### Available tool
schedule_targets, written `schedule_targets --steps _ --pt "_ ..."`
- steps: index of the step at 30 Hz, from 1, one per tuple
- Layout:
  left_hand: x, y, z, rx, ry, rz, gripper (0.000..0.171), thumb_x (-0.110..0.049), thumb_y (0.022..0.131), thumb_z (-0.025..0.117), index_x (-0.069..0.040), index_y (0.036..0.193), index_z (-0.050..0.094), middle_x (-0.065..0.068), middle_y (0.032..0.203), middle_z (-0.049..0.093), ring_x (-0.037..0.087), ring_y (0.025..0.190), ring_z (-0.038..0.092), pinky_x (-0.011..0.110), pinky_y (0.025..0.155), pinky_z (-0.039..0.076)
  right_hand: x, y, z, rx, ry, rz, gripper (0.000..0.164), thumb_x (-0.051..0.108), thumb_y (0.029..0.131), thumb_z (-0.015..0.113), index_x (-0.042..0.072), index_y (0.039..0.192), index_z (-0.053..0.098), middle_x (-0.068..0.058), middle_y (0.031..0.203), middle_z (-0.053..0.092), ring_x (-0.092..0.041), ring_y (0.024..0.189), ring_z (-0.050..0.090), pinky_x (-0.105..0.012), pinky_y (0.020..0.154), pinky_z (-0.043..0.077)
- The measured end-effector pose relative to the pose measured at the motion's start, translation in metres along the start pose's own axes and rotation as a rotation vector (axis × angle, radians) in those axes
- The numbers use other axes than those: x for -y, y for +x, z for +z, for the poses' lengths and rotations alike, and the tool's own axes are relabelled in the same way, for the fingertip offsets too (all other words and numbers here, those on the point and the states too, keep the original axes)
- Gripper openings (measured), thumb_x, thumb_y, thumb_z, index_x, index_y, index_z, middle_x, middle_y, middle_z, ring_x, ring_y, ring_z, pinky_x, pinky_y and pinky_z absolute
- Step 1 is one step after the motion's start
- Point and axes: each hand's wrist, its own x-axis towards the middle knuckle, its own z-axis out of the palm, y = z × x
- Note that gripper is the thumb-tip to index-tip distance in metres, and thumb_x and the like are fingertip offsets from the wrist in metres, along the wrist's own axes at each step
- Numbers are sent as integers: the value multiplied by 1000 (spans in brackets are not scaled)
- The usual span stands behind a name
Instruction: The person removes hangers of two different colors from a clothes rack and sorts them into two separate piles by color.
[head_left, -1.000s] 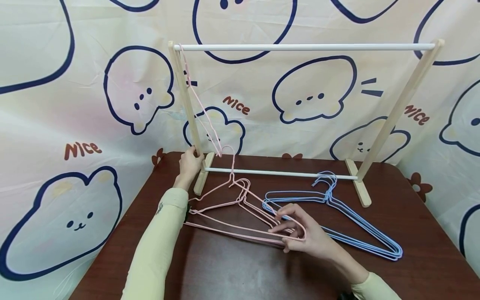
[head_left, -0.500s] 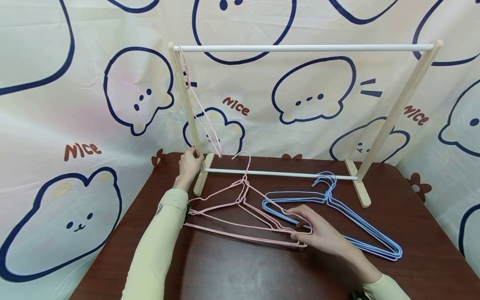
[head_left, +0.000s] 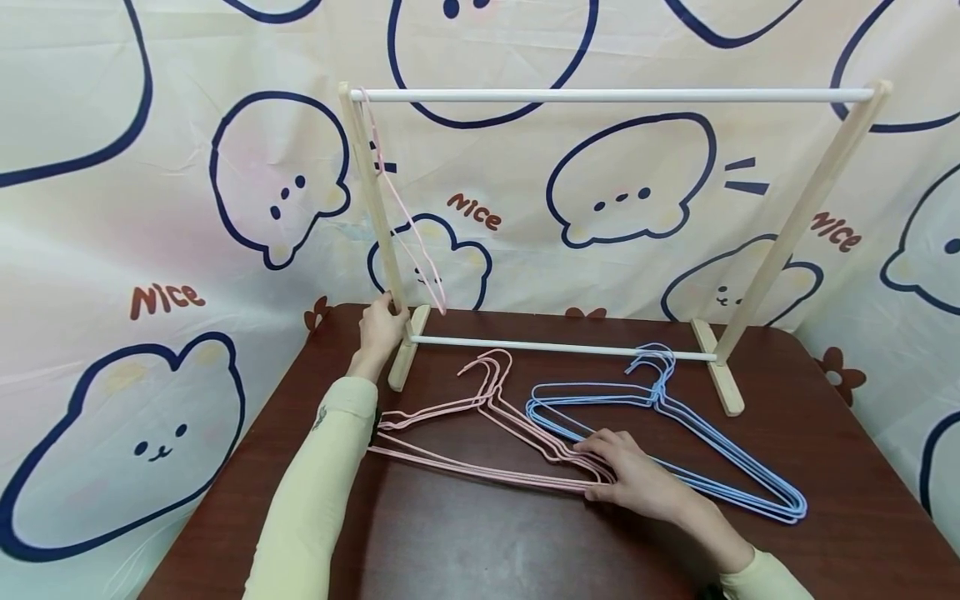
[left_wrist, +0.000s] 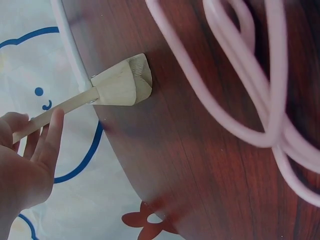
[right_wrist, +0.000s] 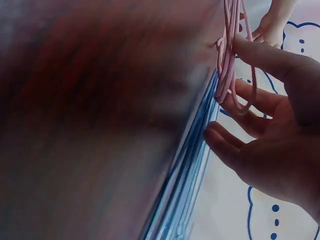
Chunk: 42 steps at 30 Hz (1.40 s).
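Note:
My left hand (head_left: 380,332) grips the lower part of the wooden upright (left_wrist: 57,111) at the left end of a clothes rack, fingers curled round it. A few pink hangers (head_left: 491,421) lie stacked on the table, hooks toward the rack. My right hand (head_left: 637,477) is at their right corner. In the right wrist view, thumb and fingers of the right hand (right_wrist: 280,115) are on either side of the pink hangers (right_wrist: 230,55), with one wire loop standing apart from the others. Another pink hanger (head_left: 411,218) hangs from the rack's top rail at its left end.
Several blue hangers (head_left: 738,454) lie stacked to the right, partly behind my right hand. The rack has a white top rail (head_left: 600,96), a lower rail (head_left: 555,347) and a right foot (head_left: 720,379). A printed cloth (head_left: 600,275) stands behind the dark table (head_left: 480,550).
My right hand has lowered a tilted pink hanger onto the others, so their hooks now lie close together. The left hand has stayed on the upright.

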Motion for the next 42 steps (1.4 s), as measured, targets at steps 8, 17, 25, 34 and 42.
schedule_targets --steps 8,17,25,34,42 --pt "-1 0 1 6 -4 -1 22 -20 99 56 -7 116 59 20 116 68 40 98 66 52 84 54 23 16 -20 -46 -28 -12 59 22 84 80 11 137 57 -7 129 58 -27 118 48 -48 95 47" --pt "-1 2 3 6 12 -12 21 -20 99 56 -8 115 59 19 117 68 41 101 66 53 87 53 74 61 -49 -243 -58 -138 65 24 88 76 15 146 47 -3 124 60 -21 115 54 -42 94 50" --pt "-3 1 3 1 13 -16 19 -21 99 56 -8 112 59 19 117 68 42 102 66 53 86 54 118 104 -74 -407 -115 -253 69 26 88 76 19 149 42 -2 116 60 -17 103 56 -36 84 52" --pt "0 1 1 -6 18 -10 16 -19 99 57 -8 109 59 19 114 68 42 98 66 53 84 54 152 146 -90 -528 -260 -344 75 32 88 75 20 152 36 -6 109 59 -19 87 54 -34 69 49" --pt "-2 0 0 -4 25 -13 17 -20 99 56 -8 109 58 19 113 67 41 99 65 54 88 51 173 171 -86 -563 -301 -236 97 44 80 81 26 157 25 -5 109 60 -18 75 54 -33 59 48"
